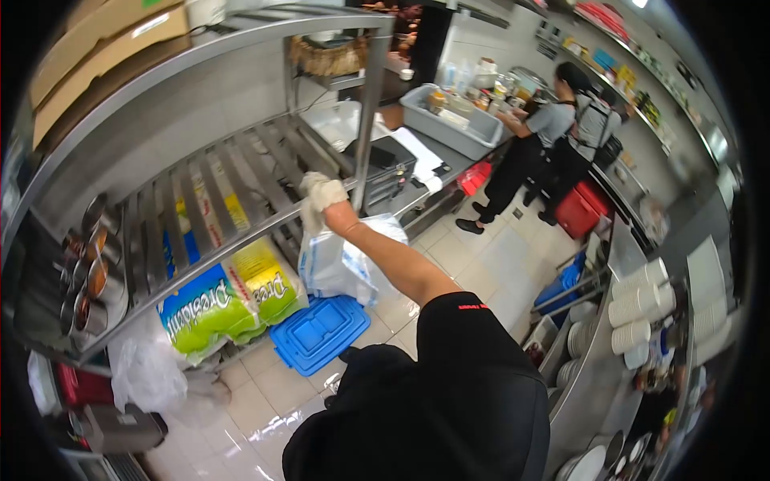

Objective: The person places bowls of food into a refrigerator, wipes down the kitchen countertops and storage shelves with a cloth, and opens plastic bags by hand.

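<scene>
Along the front edge of the slatted shelf (233,247), beside its upright post (368,120), the right grip (340,214) looks clamped on a pale cloth (322,191), probably light, limp and unbreakable, best held bunched through the middle.

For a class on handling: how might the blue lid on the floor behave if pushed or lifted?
The blue lid looks like stiff moulded plastic, given its raised ribs, so it would probably lift without sagging. Being shallow, it is likely light. Its flat, squarish shape on shiny tiles suggests sliding rather than rolling.
</scene>
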Available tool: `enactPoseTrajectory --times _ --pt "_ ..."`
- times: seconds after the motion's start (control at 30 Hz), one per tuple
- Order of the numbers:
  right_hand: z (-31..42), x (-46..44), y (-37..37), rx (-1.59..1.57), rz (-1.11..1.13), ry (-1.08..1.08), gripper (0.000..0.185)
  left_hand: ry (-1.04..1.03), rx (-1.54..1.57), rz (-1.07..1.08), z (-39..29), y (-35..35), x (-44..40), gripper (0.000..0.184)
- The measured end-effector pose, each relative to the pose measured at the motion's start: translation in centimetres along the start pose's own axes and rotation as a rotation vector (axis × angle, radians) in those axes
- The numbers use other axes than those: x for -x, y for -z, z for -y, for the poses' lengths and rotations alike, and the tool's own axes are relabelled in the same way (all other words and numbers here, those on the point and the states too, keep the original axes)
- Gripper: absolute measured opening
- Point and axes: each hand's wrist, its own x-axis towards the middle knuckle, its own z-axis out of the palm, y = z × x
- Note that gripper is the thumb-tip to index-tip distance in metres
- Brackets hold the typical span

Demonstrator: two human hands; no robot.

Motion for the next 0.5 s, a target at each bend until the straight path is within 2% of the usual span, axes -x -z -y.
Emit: enactPoseTrajectory --times 0.03,0.13,0.17,0.2,0.23,0.27,0.3,0.33,0.37,0.4,0.47,0.5 --pt "-1.6 1.8 0.6 -0.190 -0.013 -0.210 0.025 -0.026 -0.048 0.025 -1.6 0.3 -0.4 0.065" --pt "-2.4 2.4 2.1 -0.527 0.184 -0.569 0.021 -0.186 -0.117 0.093 -7.2 0.3 -1.2 0.068" --pt "-0.4 0.6 5.1 -0.690 0.384 -0.678 0.020 -0.303 -0.100 0.136 -9.6 0.0 -1.4 0.069" --pt "1.4 0.6 4.9 -0.956 0.272 -0.630 0.018 -0.437 -0.009 0.198 -12.6 -0.7 -1.3 0.070" --pt "4.2 -0.6 7.0 -1.022 0.316 -0.591 0.017 -0.569 0.157 0.286 -16.7 -1.9 0.6 0.071" --pt "6.9 -0.9 8.3 -1.163 0.397 -0.530 0.019 -0.603 0.487 0.310 -26.7 -5.1 9.6 0.078" --pt "9.7 0.0 7.8 -1.383 0.488 -0.348 0.025 -0.737 0.789 0.556 -31.4 -6.7 12.6 0.082" --pt "12.0 0.8 9.2 -1.492 0.637 -0.136 0.027 -0.772 1.011 0.803 -34.7 -7.3 12.2 0.075" --pt "13.1 0.8 11.1 -1.575 0.763 0.091 0.030 -0.791 1.052 0.556 -37.9 -8.8 12.8 0.070" --pt "12.3 0.4 12.6 -1.537 0.686 0.108 0.032 -0.806 1.076 0.321 -41.0 -10.2 13.4 0.065" --pt "7.4 0.6 14.8 -1.438 0.536 0.128 0.036 -0.883 1.050 0.324 -46.2 -11.1 13.7 0.056" --pt "4.3 1.5 13.9 -1.464 0.463 -0.130 0.035 -0.910 1.040 0.327 -48.6 -12.0 13.8 0.051"
